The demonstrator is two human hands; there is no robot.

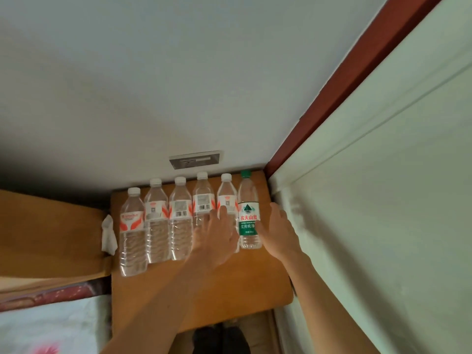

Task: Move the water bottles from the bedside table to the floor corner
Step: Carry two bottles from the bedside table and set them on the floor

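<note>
Several clear water bottles stand in a row at the back of the wooden bedside table (229,290). Most have white caps and red-and-white labels, such as the leftmost bottle (132,231). The rightmost bottle (249,213) has a green cap and a green label. My left hand (217,238) is spread open in front of the two white-capped bottles just left of the green one, its fingers against them. My right hand (279,229) is open at the right side of the green-label bottle, fingers apart, not closed on it.
A pale curtain (370,200) hangs close along the table's right edge under a red-brown frame. A wall socket plate (194,159) sits above the bottles. A wooden headboard (48,233) and a crumpled white tissue (108,235) lie left; bedding shows bottom left.
</note>
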